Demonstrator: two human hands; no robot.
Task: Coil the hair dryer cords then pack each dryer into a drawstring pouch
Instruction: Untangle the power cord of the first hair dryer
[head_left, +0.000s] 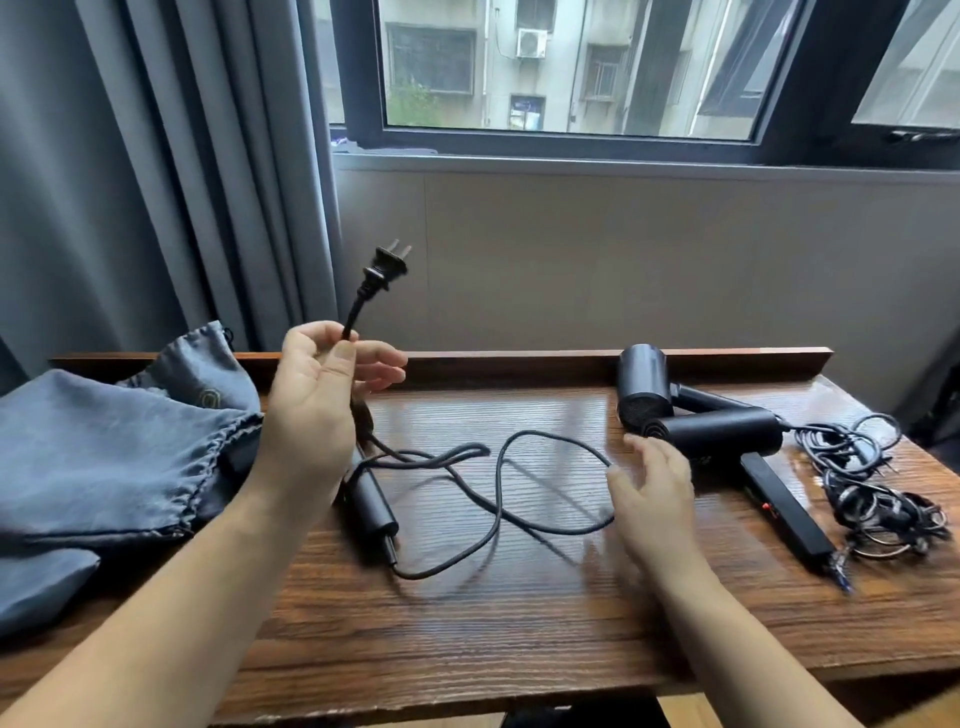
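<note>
Left hand: the left hand (317, 395) is raised above the table's left half, thumb and fingers pinching the cord (498, 499) just below the plug (387, 265), whose two flat prongs point up.
Right hand: the right hand (652, 483) hovers blurred, fingers loosely spread, grasping nothing, just beside the cord's far loop.
Cord: thin, matte black, lying in slack loops across the table's middle.
Near dryer: a smooth black cylinder (369, 506), partly behind the left forearm.
Other dryers: two matte black dryers (717, 428) at the back right corner, their tangled glossy cords (872, 483) by the right edge.
Pouches: soft grey-blue drawstring pouches (119, 447), creased, over the left edge.
Table: dark grained wood (519, 623) with a raised back lip; bare wood along the front edge.
</note>
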